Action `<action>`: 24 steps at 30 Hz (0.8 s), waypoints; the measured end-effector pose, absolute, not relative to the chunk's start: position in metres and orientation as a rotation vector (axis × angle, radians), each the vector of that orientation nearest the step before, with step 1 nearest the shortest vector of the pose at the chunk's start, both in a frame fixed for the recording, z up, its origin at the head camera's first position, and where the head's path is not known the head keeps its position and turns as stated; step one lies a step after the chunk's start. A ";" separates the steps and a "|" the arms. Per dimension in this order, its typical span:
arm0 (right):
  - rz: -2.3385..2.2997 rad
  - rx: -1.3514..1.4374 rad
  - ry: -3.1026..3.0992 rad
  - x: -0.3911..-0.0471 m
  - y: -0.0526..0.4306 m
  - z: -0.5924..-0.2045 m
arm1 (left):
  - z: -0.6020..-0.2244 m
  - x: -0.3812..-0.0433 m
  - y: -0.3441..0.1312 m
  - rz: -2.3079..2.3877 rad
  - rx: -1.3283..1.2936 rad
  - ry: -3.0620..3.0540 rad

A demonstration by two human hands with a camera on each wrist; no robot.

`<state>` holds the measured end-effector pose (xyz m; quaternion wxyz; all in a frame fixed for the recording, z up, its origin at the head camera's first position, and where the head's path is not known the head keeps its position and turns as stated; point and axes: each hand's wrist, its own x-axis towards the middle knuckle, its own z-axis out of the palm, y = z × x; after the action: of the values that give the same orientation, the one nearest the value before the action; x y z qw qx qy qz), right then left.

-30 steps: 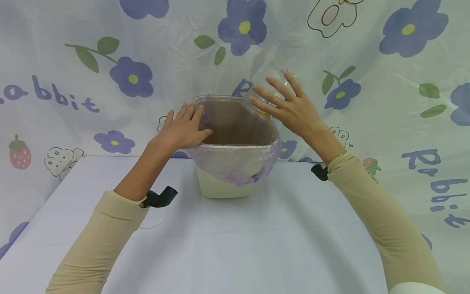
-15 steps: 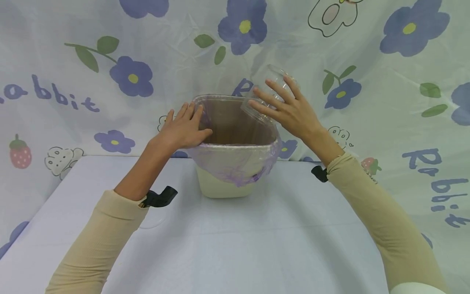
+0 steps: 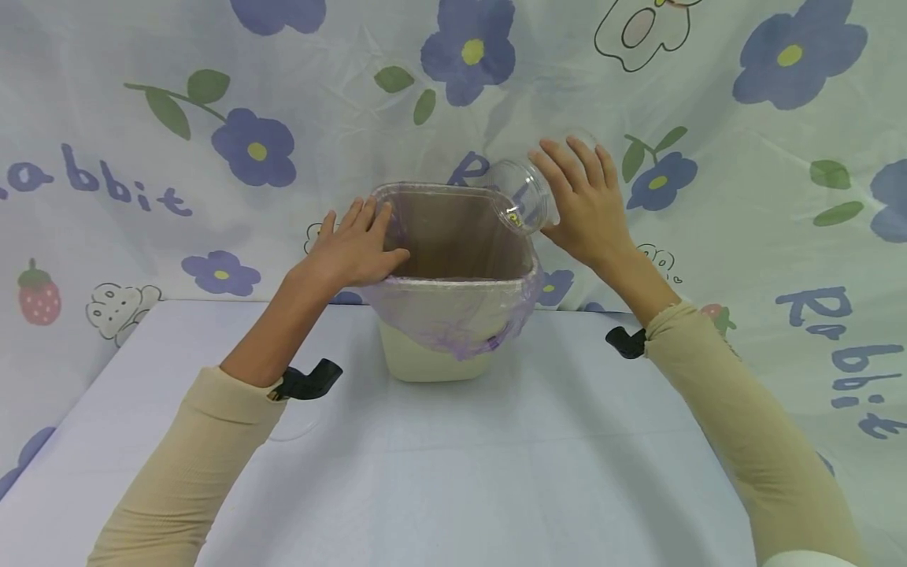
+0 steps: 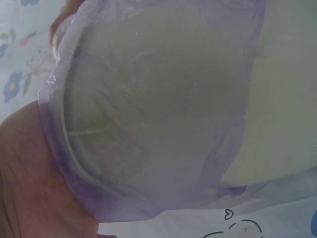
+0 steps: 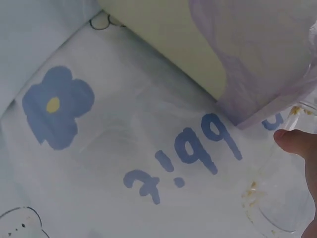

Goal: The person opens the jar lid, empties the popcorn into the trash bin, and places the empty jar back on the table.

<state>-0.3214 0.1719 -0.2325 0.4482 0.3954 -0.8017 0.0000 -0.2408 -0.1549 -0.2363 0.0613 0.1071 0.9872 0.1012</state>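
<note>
A cream trash bin (image 3: 425, 361) stands upright in the head view, lined with a thin purple trash bag (image 3: 453, 319) folded over its rim. My left hand (image 3: 350, 250) rests on the bin's left rim, fingers spread and fairly straight. In the left wrist view its palm (image 4: 29, 173) lies against the bag-covered edge. My right hand (image 3: 584, 203) grips a clear plastic container (image 3: 520, 193), tilted sideways with its mouth towards the bin at the right rim. Yellowish-brown bits cling to the container (image 5: 277, 198) in the right wrist view, where the thumb (image 5: 297, 141) presses it. The bin's bottom is not visible.
The bin stands on a white-covered table (image 3: 453, 472), near its back edge. Behind hangs a pale curtain (image 3: 340, 71) printed with blue flowers and lettering. A faint thin ring outline (image 3: 294, 435) shows near the left wrist camera (image 3: 308, 382).
My right hand has turned and shifted slightly right, tipping the container so its mouth now points left over the bin's rim. My left hand and the bin stay put.
</note>
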 end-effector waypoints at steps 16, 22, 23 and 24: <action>1.018 0.526 -2.371 -0.293 0.198 -0.245 | -0.237 -0.242 -0.155 0.297 0.327 2.988; 1.587 0.236 -2.454 -0.276 0.216 -0.244 | -0.237 -0.241 -0.155 0.287 0.326 2.993; 1.685 0.207 -2.442 -0.273 0.220 -0.244 | -0.237 -0.241 -0.155 0.285 0.327 2.994; 1.771 0.178 -2.430 -0.272 0.223 -0.244 | -0.237 -0.241 -0.155 0.285 0.328 2.993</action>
<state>-0.2716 0.2226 -0.2436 0.0649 0.0589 -0.8050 0.5868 -0.2411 -0.1551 -0.2367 0.0586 0.1082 0.9879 0.0941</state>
